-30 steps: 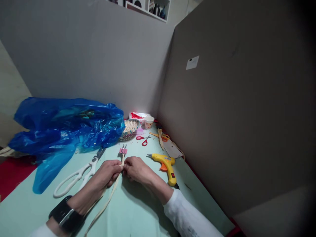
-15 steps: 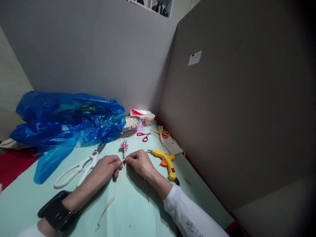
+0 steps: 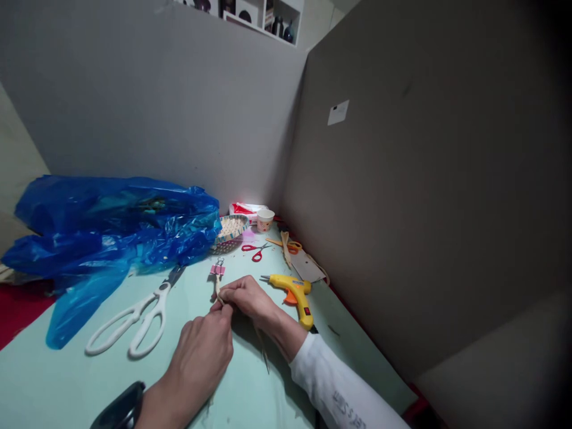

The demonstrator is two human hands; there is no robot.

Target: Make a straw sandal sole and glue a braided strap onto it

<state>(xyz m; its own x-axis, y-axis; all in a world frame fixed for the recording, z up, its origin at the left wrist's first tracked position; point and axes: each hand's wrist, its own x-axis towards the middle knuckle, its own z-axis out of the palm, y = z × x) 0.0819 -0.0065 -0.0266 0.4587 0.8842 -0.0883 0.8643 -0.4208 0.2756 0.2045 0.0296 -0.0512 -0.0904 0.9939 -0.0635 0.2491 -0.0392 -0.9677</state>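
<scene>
A pink binder clip (image 3: 217, 270) lies on the table and grips the far end of some pale, flat fibre strips (image 3: 218, 286), which look twisted or braided together just below it. My right hand (image 3: 250, 298) pinches the strips between thumb and fingers. Close against it, my left hand (image 3: 203, 339) is closed on the same strips from the near side, back of the hand upward. My fingers hide the place where the strips cross. One thin loose end (image 3: 263, 351) hangs below my right wrist, and the rest is mostly covered by my left hand and forearm.
White-handled scissors (image 3: 147, 316) lie left of my hands, a yellow glue gun (image 3: 290, 286) right. Beyond are red scissors (image 3: 256, 253), orange scissors (image 3: 294, 246), a woven basket (image 3: 233, 226), a paper cup (image 3: 265, 220) and a blue plastic bag (image 3: 111, 220). Grey partitions (image 3: 379, 208) enclose the table.
My left hand has moved toward me and turned over, coming under my right fingertips. The long strip that trailed toward me is now mostly hidden. The view has shifted slightly.
</scene>
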